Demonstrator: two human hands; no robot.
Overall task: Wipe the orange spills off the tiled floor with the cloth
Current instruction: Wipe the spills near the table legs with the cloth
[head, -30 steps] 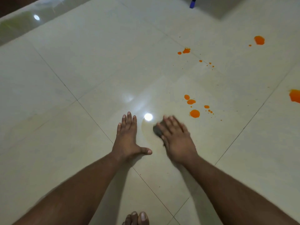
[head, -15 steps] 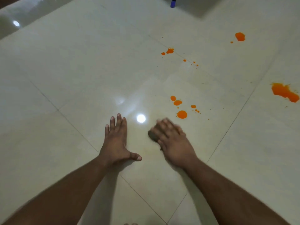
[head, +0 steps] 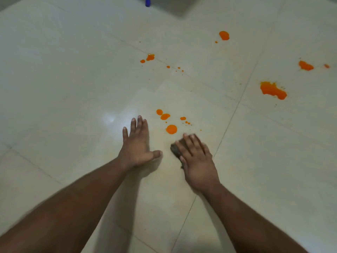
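Your left hand [head: 135,145] lies flat on the tiled floor [head: 63,84], fingers spread, holding nothing. Just right of it, your right hand [head: 197,161] presses palm-down on the dark cloth [head: 175,149], fingers laid over it. Orange spills [head: 171,129] sit just beyond the cloth; a larger orange puddle [head: 272,90] lies far right.

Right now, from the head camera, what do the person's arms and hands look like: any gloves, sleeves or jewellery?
Both arms are bare as far as the picture shows, with no sleeves in view. The left hand and the right hand wear no gloves, and no rings, watch or bracelets show. The nails look short and unpainted. The right hand is slightly blurred.
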